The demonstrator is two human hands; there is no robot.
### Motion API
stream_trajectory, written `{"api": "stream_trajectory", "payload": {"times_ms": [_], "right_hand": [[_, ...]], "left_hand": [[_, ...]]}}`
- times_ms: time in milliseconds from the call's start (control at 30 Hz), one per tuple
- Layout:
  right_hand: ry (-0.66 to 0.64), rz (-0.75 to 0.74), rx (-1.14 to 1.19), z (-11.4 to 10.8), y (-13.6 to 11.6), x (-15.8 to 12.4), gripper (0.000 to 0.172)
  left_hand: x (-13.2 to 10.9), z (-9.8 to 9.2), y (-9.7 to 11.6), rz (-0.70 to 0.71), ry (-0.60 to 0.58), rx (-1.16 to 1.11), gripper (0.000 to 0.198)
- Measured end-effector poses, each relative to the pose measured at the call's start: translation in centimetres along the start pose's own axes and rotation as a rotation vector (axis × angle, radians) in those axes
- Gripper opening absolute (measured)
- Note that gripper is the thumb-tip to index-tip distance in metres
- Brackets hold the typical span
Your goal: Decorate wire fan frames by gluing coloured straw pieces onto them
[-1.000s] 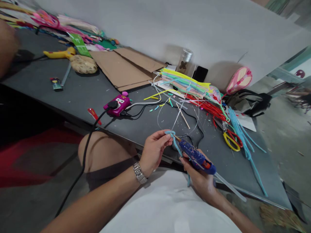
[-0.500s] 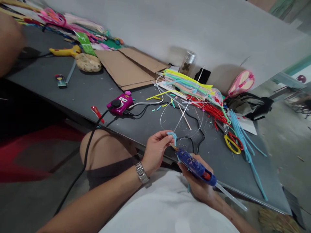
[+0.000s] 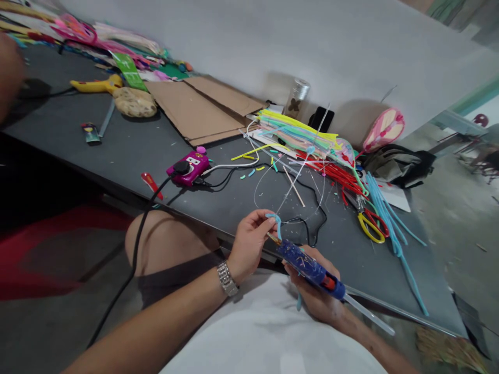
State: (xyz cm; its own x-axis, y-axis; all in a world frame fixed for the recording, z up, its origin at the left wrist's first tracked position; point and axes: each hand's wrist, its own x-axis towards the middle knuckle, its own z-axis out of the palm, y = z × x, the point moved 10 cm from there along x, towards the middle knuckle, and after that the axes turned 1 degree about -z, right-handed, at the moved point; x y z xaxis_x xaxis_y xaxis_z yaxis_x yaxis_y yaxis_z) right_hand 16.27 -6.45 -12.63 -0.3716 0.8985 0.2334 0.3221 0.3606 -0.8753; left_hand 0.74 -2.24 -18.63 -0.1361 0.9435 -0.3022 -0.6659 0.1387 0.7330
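Between thumb and fingers, my left hand (image 3: 251, 239) pinches a light-blue pipe cleaner (image 3: 277, 223) that bends over at its top. A thin clear rod (image 3: 294, 184) with wire loops runs up and away from the pinch, over the table. My right hand (image 3: 315, 285) is wrapped round a blue hot glue gun (image 3: 310, 267), with a clear glue stick (image 3: 370, 314) poking out of its back. The gun's nozzle lies close to the pipe cleaner and my left fingertips; whether it touches them I cannot tell. Light-blue pipe cleaner also hangs below the gun.
On the grey table (image 3: 343, 259) lie yellow-and-red scissors (image 3: 372, 226), blue pipe cleaners (image 3: 390, 223), red pipe cleaners (image 3: 331, 171), cardboard (image 3: 202, 111), and a purple power socket (image 3: 189, 169) with cables. A yellow glue gun (image 3: 97, 84) rests by a stone (image 3: 134, 102). Another person's arm (image 3: 10, 72) shows at left.
The glue gun's nozzle has shifted slightly left, beneath the pinched pipe cleaner. My left hand keeps its pinch. The whole view has shifted slightly.
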Motion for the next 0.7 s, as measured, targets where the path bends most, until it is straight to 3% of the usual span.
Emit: {"api": "stream_trajectory", "payload": {"times_ms": [200, 700], "right_hand": [[0.000, -0.010, -0.030, 0.0, -0.4, 0.1, 0.013], [-0.024, -0.153, 0.177, 0.4, -2.6, 0.7, 0.009]], "left_hand": [[-0.1, 0.5, -0.5, -0.015, -0.051, 0.096, 0.025], [-0.1, 1.2, -1.9, -0.063, -0.109, 0.233, 0.031]]}}
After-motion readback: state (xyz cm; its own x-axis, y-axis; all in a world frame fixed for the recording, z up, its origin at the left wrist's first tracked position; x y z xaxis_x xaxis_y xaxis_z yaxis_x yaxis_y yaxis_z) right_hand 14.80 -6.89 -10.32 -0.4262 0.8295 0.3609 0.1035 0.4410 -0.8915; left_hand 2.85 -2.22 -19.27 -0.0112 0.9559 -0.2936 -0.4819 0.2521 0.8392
